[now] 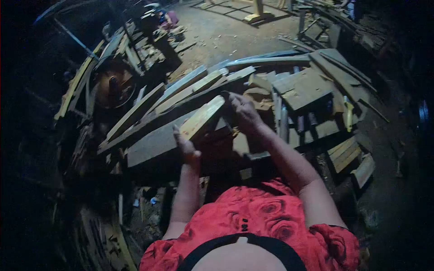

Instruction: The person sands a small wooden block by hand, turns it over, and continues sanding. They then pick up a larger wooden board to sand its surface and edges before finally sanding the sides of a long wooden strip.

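Note:
A pale yellow wooden block (202, 118) is held up at a slant between my two hands, above the workbench. My left hand (186, 145) is at its lower, near end, with fingers against the block. At its upper, far end is my right hand (243, 109), its fingers curled in shadow around or beside that end; what else it may hold is too dark to make out. Beneath the block lies a wide grey board (151, 147) on the bench. Long wooden strips lie just behind it.
To the right on the bench are a large wooden block (303, 88) and a yellow-handled tool (349, 113). A round metal container (113, 83) stands at the left. Stacked wood pieces (344, 154) sit at the lower right. Scraps litter the floor (217, 36) beyond.

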Demonstrator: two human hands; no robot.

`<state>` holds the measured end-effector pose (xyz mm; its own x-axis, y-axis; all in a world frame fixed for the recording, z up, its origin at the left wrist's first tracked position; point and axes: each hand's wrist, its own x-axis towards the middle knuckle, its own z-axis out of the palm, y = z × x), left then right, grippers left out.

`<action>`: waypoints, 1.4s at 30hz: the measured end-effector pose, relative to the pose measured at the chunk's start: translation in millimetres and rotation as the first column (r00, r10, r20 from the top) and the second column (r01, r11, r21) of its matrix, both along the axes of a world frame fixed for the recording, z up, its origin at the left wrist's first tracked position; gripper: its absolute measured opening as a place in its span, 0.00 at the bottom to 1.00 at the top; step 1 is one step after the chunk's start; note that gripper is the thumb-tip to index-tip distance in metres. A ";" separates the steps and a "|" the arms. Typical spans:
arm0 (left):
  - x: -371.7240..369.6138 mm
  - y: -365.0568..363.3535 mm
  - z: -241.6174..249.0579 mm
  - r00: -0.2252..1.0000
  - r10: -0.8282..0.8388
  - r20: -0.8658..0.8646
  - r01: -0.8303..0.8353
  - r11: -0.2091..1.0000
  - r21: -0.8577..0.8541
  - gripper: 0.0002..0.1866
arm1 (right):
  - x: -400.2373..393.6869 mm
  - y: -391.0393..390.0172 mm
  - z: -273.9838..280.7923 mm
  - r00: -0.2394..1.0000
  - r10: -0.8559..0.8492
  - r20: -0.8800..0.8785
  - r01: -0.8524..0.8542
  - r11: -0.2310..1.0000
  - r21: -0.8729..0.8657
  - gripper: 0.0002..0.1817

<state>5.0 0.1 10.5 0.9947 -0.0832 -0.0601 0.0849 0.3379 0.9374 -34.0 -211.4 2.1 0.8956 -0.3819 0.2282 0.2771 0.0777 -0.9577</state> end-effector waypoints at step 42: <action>-7.3 46.8 -27.4 0.632 -0.711 -0.309 0.199 0.535 -0.821 0.18 | 12.8 44.2 -7.3 0.977 -0.036 0.209 0.208 0.358 -0.910 0.30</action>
<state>-2.3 46.9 -16.9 0.5667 -0.7790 -0.2683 0.8232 0.5487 0.1459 -21.2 -167.1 -5.2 0.7861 0.0437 0.6166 0.3269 -0.8760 -0.3547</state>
